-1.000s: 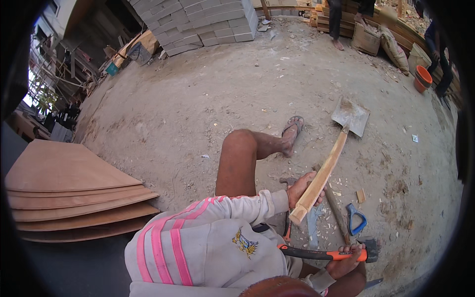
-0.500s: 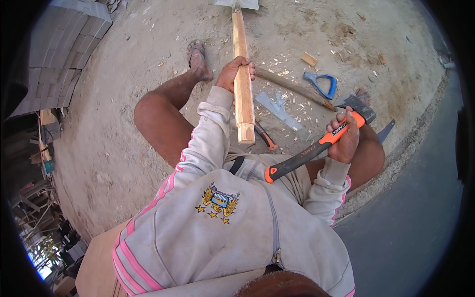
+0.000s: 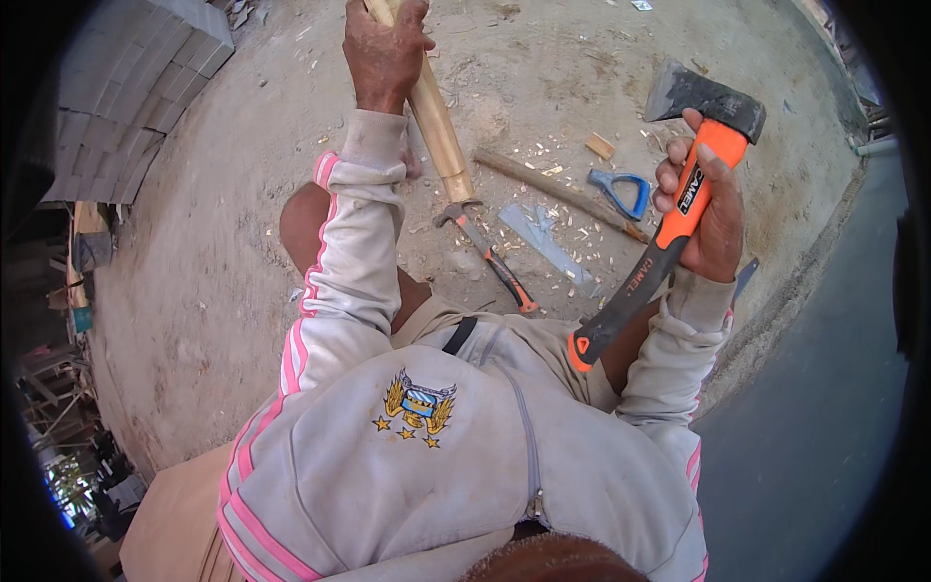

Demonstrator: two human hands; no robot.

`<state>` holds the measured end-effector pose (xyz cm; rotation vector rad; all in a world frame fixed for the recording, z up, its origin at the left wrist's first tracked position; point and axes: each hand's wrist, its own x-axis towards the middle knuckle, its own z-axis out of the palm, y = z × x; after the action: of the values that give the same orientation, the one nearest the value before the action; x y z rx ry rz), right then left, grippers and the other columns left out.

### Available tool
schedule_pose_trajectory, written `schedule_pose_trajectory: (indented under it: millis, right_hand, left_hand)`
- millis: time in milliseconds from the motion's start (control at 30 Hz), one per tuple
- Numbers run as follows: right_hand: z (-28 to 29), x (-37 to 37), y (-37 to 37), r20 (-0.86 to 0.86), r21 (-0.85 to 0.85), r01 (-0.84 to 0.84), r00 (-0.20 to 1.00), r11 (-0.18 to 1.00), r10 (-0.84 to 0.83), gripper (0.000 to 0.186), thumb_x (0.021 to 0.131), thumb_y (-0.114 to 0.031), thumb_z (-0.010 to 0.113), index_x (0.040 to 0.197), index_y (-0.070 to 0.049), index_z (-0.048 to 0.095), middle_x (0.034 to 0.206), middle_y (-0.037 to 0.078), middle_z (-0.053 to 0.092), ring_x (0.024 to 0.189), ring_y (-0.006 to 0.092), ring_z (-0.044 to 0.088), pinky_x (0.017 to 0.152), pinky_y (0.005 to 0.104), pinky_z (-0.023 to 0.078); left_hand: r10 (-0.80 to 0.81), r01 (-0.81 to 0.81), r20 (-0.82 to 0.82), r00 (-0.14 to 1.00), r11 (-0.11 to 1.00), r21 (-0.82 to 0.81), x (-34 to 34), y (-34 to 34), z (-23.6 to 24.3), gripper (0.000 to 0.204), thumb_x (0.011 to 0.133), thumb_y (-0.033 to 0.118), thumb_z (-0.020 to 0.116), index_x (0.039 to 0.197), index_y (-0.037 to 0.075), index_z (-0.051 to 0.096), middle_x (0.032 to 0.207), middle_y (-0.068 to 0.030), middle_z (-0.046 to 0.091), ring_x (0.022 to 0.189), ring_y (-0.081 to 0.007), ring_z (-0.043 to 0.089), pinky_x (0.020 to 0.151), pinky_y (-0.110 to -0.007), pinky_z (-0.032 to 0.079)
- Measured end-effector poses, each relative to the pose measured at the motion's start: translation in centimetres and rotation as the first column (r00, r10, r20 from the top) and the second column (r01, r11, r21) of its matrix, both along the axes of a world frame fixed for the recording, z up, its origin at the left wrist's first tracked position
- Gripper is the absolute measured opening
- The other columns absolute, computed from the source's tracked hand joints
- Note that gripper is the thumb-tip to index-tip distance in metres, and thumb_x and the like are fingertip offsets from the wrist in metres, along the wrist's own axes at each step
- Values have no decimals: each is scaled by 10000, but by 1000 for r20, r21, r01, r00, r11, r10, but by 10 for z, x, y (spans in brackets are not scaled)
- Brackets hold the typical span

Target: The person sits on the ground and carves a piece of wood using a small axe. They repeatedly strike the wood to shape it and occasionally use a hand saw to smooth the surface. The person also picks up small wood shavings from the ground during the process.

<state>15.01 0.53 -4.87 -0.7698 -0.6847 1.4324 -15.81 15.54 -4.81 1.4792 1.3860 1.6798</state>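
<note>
My left hand (image 3: 386, 56) is raised at the top, fingers wrapped round a pale wooden shovel handle (image 3: 439, 131). The handle slants down toward me, its narrowed end close to the head of a claw hammer (image 3: 488, 257) on the ground. The shovel's far end lies outside the picture. On the right, my right hand (image 3: 716, 218) grips an axe (image 3: 635, 291) by its orange and black handle, just below the head. The dark axe head (image 3: 708, 99) points up and its blade faces left. The butt of the axe hangs near my lap.
On the dirt lie an old wooden pole (image 3: 562, 191), a blue D-shaped grip (image 3: 634, 199), a flat bluish-grey strip (image 3: 543, 238), a wood offcut (image 3: 599, 145) and scattered chips. Grey blocks (image 3: 145, 92) are stacked far left. A smooth grey surface (image 3: 824, 330) borders the right.
My left hand has moved up and left with the shovel handle, now tilted, and the shovel blade has left the view. My right hand has raised the axe up and right.
</note>
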Motion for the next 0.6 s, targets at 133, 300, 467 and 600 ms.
schedule_pose_trajectory:
  millis: [133, 300, 467, 600]
  right_hand:
    - [-40, -52, -11, 438, -88, 64, 899, 994, -19, 468, 976, -232, 617, 1336, 22, 460, 812, 35, 544, 603, 88, 535, 499, 251, 461]
    - [-58, -80, -17, 639, -109, -5, 765, 994, 74, 394, 967, -206, 626, 1281, -3, 504, 736, 69, 542, 598, 148, 551, 530, 311, 433]
    - [-31, -118, -14, 754, 151, -32, 649, 988, -94, 353, 971, -141, 602, 1276, -12, 477, 783, 221, 583, 670, 385, 615, 616, 445, 481]
    - [-46, -124, -7, 817, 192, -95, 567, 977, -105, 329, 964, -131, 598, 1252, -28, 477, 795, 237, 604, 736, 444, 633, 628, 466, 490]
  left_hand:
    - [-209, 180, 188, 960, 970, 162, -27, 34, 43, 321, 854, 157, 652, 1073, -26, 504, 781, -114, 618, 624, -208, 676, 554, -333, 576]
    - [-184, 149, 171, 968, 969, 196, -40, 24, 54, 262, 855, 107, 640, 1034, -15, 493, 789, -115, 584, 563, -208, 623, 507, -333, 530]
    - [-77, 26, 200, 977, 969, 247, -33, -5, 21, 278, 844, 73, 645, 1038, -33, 477, 775, -119, 573, 533, -216, 605, 499, -333, 524]
    - [-118, 46, 245, 962, 958, 283, -21, -10, 23, 295, 806, 16, 613, 1046, -40, 450, 761, -137, 589, 505, -224, 613, 487, -347, 534]
